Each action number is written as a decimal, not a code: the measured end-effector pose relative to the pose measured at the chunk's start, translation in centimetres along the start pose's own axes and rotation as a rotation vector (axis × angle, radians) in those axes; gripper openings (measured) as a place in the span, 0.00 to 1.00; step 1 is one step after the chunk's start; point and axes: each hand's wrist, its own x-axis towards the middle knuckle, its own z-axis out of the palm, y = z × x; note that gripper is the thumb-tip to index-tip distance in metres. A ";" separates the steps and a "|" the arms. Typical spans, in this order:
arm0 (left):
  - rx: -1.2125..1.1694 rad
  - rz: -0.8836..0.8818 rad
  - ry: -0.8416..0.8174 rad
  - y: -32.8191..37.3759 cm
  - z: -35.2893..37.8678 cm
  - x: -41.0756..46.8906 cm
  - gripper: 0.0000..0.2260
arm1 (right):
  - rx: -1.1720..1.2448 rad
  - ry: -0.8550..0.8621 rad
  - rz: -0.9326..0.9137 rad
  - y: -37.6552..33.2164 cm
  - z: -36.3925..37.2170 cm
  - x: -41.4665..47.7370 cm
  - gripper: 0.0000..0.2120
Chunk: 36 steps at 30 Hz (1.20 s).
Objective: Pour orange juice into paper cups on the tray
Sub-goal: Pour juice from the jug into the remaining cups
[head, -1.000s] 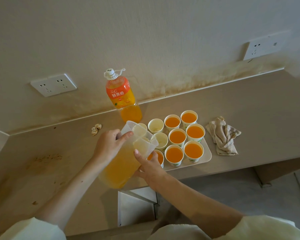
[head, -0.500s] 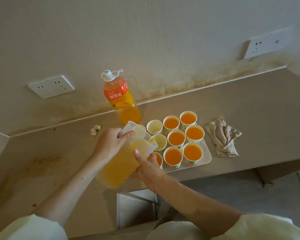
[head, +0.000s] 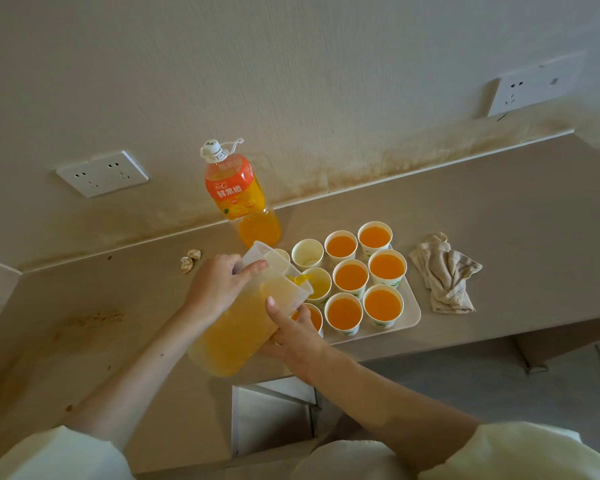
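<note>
The left hand (head: 219,285) grips the jug (head: 236,334) high up near its rim, fingers curled round it and thumb laid across the wall, likely because that is where tipping is easiest to govern; the right hand (head: 291,336) cups the jug lower down on the side toward the tray (head: 411,313), one digit straight up the wall and the rest curled beneath, seemingly to carry the weight and steady the pour.

The jug is tilted with its spout over the tray's left side, and a thin run of juice (head: 300,279) falls into the middle cup (head: 321,287) of the tray's second column from the left, which holds only a little so far.

Six full cups (head: 350,277) fill the tray's right half; an empty cup (head: 307,253) stands on the tray behind the one being filled; a cup with juice (head: 312,318) sits at the tray's front, partly hidden by the right hand; another is mostly hidden behind the jug.

The bottle (head: 238,199) stands capped behind the tray's left end, by the wall; a crumpled cloth (head: 444,271) lies just right of the tray, probably kept for spills.
</note>
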 end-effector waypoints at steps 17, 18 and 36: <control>-0.008 -0.019 -0.012 0.7 -0.5 -0.4 0.23 | 0.032 -0.030 -0.013 0.0 0.0 -0.1 0.58; -0.006 -0.023 -0.015 0.7 -0.6 -0.4 0.23 | 0.017 -0.029 -0.011 0.0 0.1 -0.1 0.58; 0.002 0.013 -0.027 0.0 -0.8 -0.3 0.24 | 0.070 -0.050 -0.018 -0.2 0.5 -0.3 0.56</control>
